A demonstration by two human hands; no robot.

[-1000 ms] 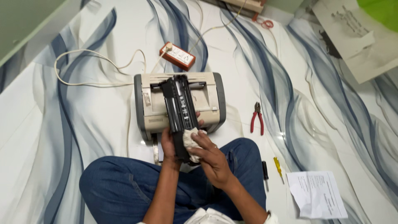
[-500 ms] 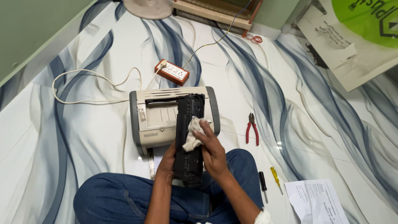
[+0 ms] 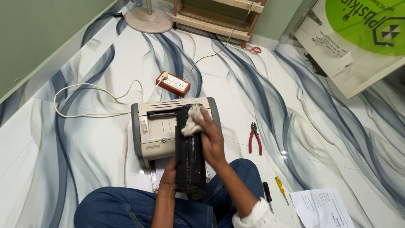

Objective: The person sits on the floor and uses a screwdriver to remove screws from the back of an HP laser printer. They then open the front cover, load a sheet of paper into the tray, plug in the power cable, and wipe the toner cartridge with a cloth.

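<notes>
Far left on the marble-patterned floor (image 3: pixel 76 152): white power cable (image 3: pixel 90 90) looping toward an orange extension board (image 3: pixel 173 83). Just below that board, a beige laser printer (image 3: pixel 158 128) resting on the floor, top opened. Black toner cartridge (image 3: pixel 190 158) lying lengthwise from the printer's open top down toward blue-jeaned knees (image 3: pixel 126 209), far end over the printer, near end over the lap. Left hand (image 3: pixel 169 177) gripping the cartridge's near left edge, fingers wrapped round and closed on it. Right hand (image 3: pixel 211 139) laid on the cartridge's upper right part, fingers pressed together, pinching a crumpled white cloth (image 3: pixel 192 123) against the far end of the cartridge. Right of the printer, apart from it, red-handled pliers (image 3: pixel 254 138) flat on the floor. Nearer the right knee, black-handled screwdriver (image 3: pixel 267 195) and yellow-handled screwdriver (image 3: pixel 281 189) side by side. Lower right, printed paper sheets (image 3: pixel 320 207). Upper right, large white board with green disc (image 3: pixel 358 38) leaning; at top, wooden shelf (image 3: pixel 215 17) and round fan base (image 3: pixel 148 19).
</notes>
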